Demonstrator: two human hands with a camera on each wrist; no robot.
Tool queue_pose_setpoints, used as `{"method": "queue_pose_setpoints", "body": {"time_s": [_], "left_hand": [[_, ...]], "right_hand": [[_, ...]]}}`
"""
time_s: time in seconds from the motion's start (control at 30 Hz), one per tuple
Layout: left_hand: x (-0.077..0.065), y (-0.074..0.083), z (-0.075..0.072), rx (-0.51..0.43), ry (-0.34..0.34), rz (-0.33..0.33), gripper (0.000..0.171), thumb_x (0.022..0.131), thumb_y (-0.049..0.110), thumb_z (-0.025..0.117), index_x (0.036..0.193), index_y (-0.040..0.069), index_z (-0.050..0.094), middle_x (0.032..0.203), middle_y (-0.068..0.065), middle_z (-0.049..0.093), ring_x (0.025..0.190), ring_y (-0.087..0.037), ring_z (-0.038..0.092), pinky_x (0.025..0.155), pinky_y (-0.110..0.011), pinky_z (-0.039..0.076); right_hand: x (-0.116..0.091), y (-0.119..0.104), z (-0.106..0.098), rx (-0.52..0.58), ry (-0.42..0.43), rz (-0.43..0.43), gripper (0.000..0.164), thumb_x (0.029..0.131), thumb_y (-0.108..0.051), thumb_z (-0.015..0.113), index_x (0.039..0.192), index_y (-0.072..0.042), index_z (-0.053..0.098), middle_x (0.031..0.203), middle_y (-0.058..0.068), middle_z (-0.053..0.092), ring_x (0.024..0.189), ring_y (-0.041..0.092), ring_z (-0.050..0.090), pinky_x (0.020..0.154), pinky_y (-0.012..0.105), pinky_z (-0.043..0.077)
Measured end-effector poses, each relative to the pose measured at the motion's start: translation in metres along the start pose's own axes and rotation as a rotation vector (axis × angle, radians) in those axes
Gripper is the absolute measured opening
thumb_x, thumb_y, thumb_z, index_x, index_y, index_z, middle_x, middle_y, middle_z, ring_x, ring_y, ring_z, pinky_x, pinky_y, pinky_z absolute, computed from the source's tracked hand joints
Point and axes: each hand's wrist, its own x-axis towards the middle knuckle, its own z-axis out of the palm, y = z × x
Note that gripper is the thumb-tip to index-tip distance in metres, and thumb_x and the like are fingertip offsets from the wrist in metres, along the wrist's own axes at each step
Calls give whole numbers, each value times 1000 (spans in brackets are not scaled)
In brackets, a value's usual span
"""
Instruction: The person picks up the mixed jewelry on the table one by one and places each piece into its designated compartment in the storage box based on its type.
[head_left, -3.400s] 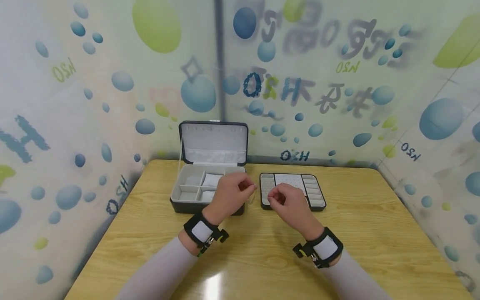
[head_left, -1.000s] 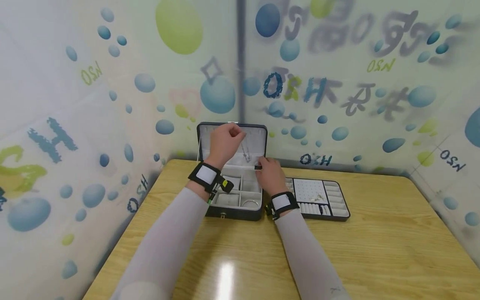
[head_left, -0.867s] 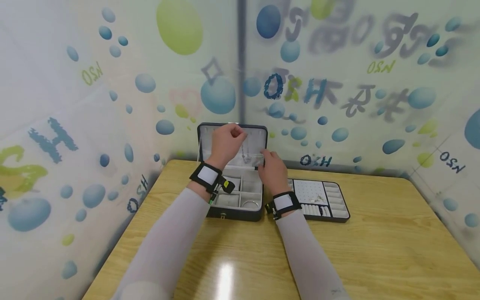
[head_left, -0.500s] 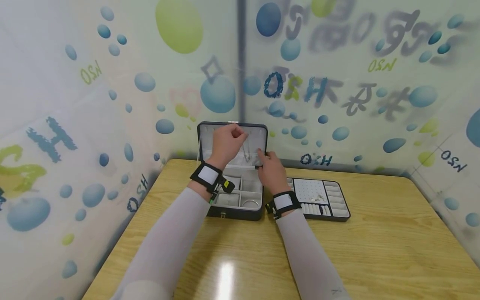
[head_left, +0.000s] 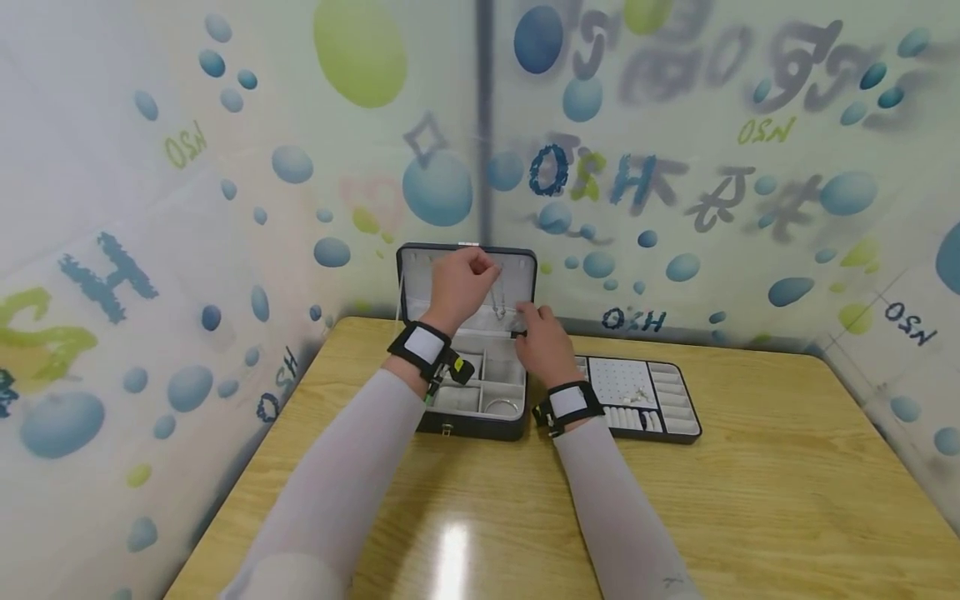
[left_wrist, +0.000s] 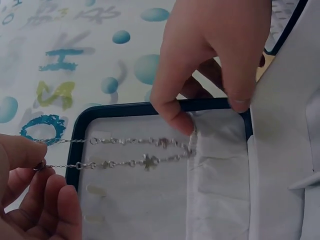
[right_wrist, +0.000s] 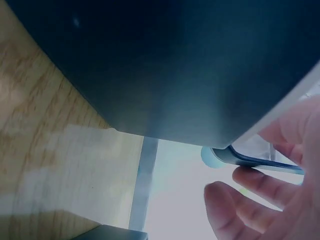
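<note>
A black jewelry box (head_left: 480, 427) stands with its pale-lined lid (head_left: 423, 275) raised. My left hand (head_left: 460, 287) pinches both ends of a silver necklace (left_wrist: 148, 161) with star-like charms, in front of the lid. Its looped end meets the gathered edge of the lid's fabric pocket (left_wrist: 220, 170); whether it is inside I cannot tell. My right hand (head_left: 546, 343) straddles the lid's right rim: the index fingertip (left_wrist: 186, 125) touches the pocket edge and the thumb lies at the lower corner. In the right wrist view its other fingers (right_wrist: 250, 207) curl loosely behind the lid.
The box's lower part has padded compartments, with a bangle (head_left: 501, 407) in the front right one. Beside it on the wooden table (head_left: 712, 517) lies a shallow jewelry tray (head_left: 675, 396) with small items. A printed wall (head_left: 600, 275) rises close behind.
Both hands have moved up to the lid, the left from the box's right side, the right from the tray. Lately the left hand and necklace shifted slightly right; the right fingers rose along the rim.
</note>
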Motion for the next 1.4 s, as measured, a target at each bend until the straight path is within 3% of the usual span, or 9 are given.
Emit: {"method": "queue_pose_setpoints", "body": {"time_s": [0.17, 0.37, 0.57, 0.83, 1.4], "left_hand": [[4, -3, 10, 9, 14, -12, 14, 101, 21, 73, 92, 11, 77, 84, -9, 74, 80, -25, 67, 76, -39, 54], [8, -8, 27, -3, 46, -73, 15, 102, 24, 72, 94, 12, 76, 82, -7, 72, 74, -23, 65, 70, -34, 49], [13, -10, 42, -53, 121, -120, 17, 103, 24, 71, 95, 10, 76, 83, -7, 71, 75, -23, 64, 66, -32, 48], [19, -11, 54, -45, 206, -116, 19, 103, 25, 72, 93, 9, 77, 84, -8, 70, 82, -25, 64, 73, -36, 50], [15, -15, 67, -69, 236, -117, 18, 103, 25, 72, 96, 10, 77, 90, -8, 70, 85, -25, 66, 76, -39, 53]], "right_hand": [[2, 3, 3, -16, 9, 16, 39, 108, -13, 60, 146, -11, 53, 128, 22, 59, 93, 37, 67, 79, 50, 59], [4, 4, 7, -14, 7, 26, 30, 110, -16, 57, 140, -13, 55, 124, 20, 61, 91, 38, 67, 79, 50, 58], [2, 3, 8, -32, 23, 43, 28, 108, -15, 60, 135, -14, 58, 121, 18, 62, 86, 37, 66, 74, 50, 58], [3, 3, 7, -29, 46, 39, 26, 107, -14, 61, 133, -14, 62, 119, 18, 65, 87, 37, 68, 75, 50, 58], [5, 7, 9, -36, 56, 27, 28, 104, -14, 67, 131, -13, 63, 117, 18, 67, 94, 38, 70, 81, 51, 59]]}}
